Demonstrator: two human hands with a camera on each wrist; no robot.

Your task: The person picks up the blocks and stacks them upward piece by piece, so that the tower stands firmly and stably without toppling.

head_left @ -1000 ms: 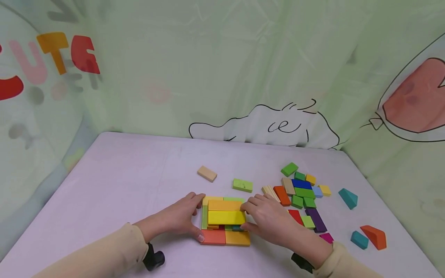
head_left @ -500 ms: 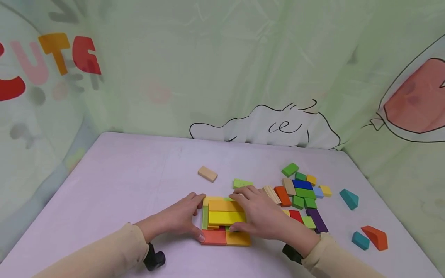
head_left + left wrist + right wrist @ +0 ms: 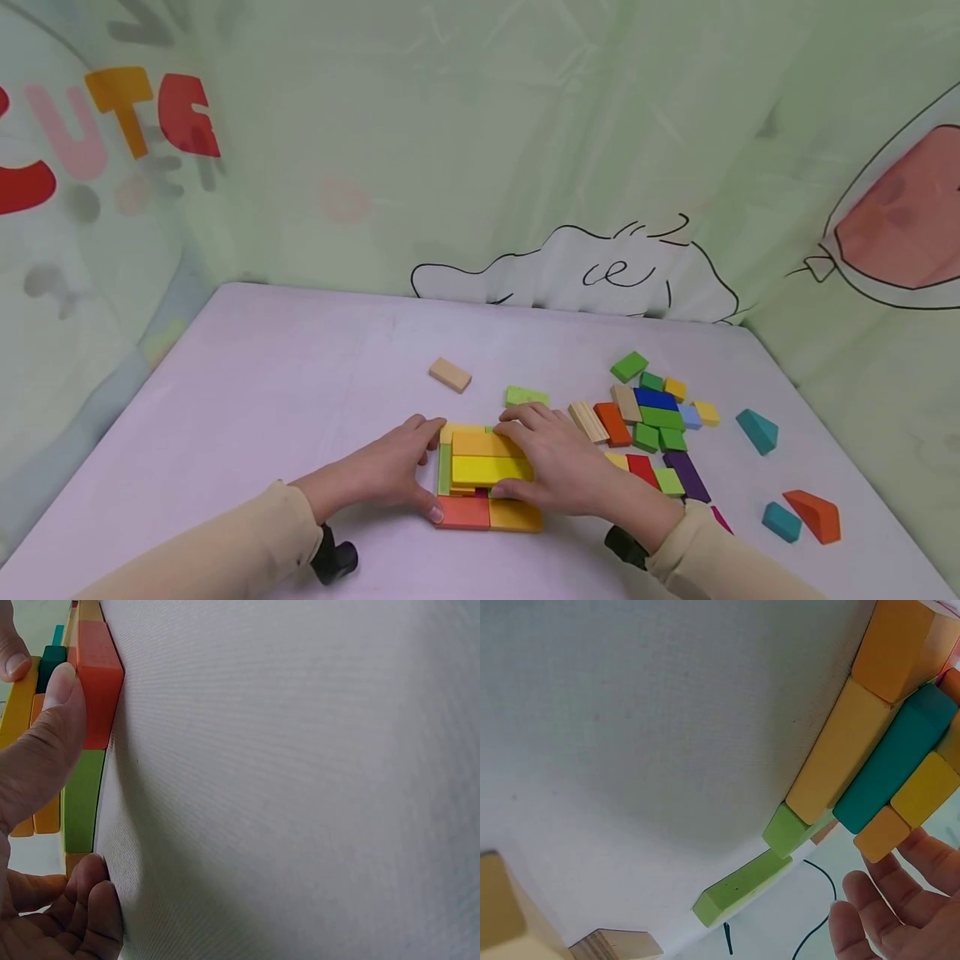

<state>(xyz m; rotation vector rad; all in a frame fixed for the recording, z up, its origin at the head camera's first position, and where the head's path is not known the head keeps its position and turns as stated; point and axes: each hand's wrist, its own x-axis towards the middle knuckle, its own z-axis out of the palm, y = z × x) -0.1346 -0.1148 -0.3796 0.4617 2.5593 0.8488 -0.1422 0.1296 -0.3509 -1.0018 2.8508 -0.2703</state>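
A low stack of wooden blocks lies in front of me, with a red block (image 3: 463, 512) and an amber block (image 3: 522, 518) along its near side. On top, a yellow block (image 3: 483, 472) and an orange block (image 3: 480, 444) lie side by side. My left hand (image 3: 393, 471) grips the stack's left side, thumb against the red block and curled fingers at the far corner. My right hand (image 3: 558, 462) holds the top pair between thumb and fingers, covering their right ends. Beneath them, a teal block (image 3: 896, 761) shows in the right wrist view.
Several loose blocks lie to the right, including a purple block (image 3: 686, 477) and a blue block (image 3: 656, 399). Teal and orange wedges (image 3: 813, 515) are farther right. Behind the stack lie a light green block (image 3: 527, 395) and a plain wooden block (image 3: 450, 375).
My right hand has slid left from the stack's right end, further over the top yellow and orange blocks, then stayed nearly still. The left hand keeps its place.
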